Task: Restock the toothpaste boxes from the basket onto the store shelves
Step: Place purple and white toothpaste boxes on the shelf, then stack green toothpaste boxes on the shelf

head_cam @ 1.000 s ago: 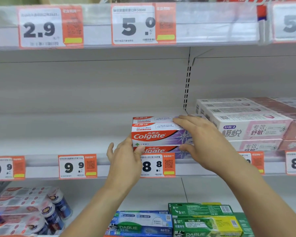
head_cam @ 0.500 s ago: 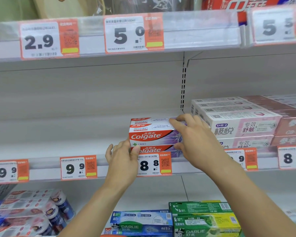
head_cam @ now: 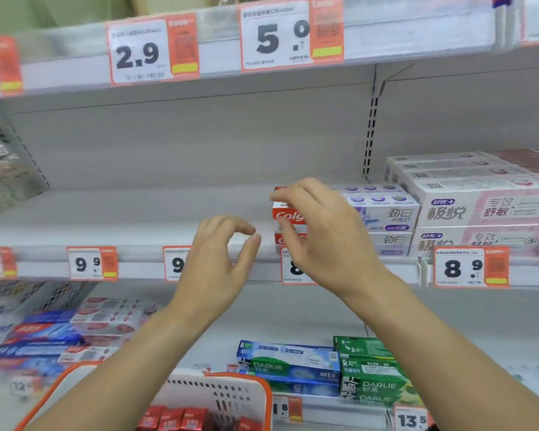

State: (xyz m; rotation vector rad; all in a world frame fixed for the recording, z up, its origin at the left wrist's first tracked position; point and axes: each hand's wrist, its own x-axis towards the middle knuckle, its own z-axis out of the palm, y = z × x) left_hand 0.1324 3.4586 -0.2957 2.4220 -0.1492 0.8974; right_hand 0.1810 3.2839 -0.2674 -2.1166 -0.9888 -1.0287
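Both hands have come off the stacked red-and-purple Colgate toothpaste boxes [head_cam: 383, 217], which sit at the front edge of the grey metal middle shelf [head_cam: 131, 209]. Left hand [head_cam: 218, 259] hangs loosely curled, holding nothing; right hand [head_cam: 321, 231], fingers relaxed, hides the boxes' left ends. The orange-rimmed white plastic basket [head_cam: 246, 390] now shows, cut off below, blurred.

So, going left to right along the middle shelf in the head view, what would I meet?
Left hand → right hand → red-and-purple Colgate toothpaste boxes → white-and-pink toothpaste boxes.
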